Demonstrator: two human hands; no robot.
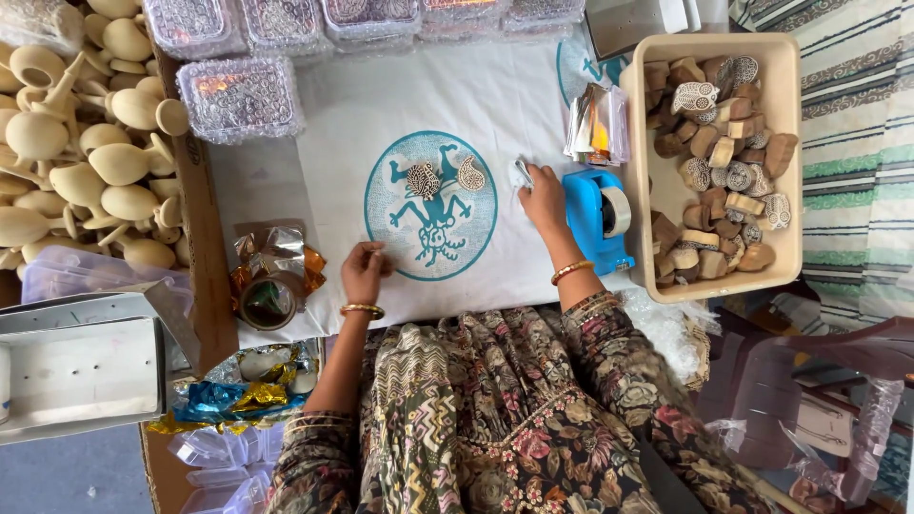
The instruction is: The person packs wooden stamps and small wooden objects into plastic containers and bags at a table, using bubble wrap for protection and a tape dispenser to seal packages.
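Note:
A white sheet (pixel 381 124) with a round teal print (pixel 430 205) lies on the table before me. Two small carved wooden stamp blocks rest on the print, a dark one (pixel 422 179) and a paler one (pixel 470 173). My left hand (pixel 365 270) presses on the sheet at the print's lower left edge. My right hand (pixel 543 195) sits at the print's right side, fingers pinching a small strip of clear tape (pixel 523 172). A blue tape dispenser (pixel 598 215) stands just right of that hand.
A beige tray (pixel 788 162) holds several carved wooden blocks at the right. Pale wooden rattles (pixel 90 143) pile up at the left. Clear plastic boxes (pixel 240 95) line the back. A brown tape roll (pixel 269 297) and foil wrappers (pixel 238 395) lie at lower left.

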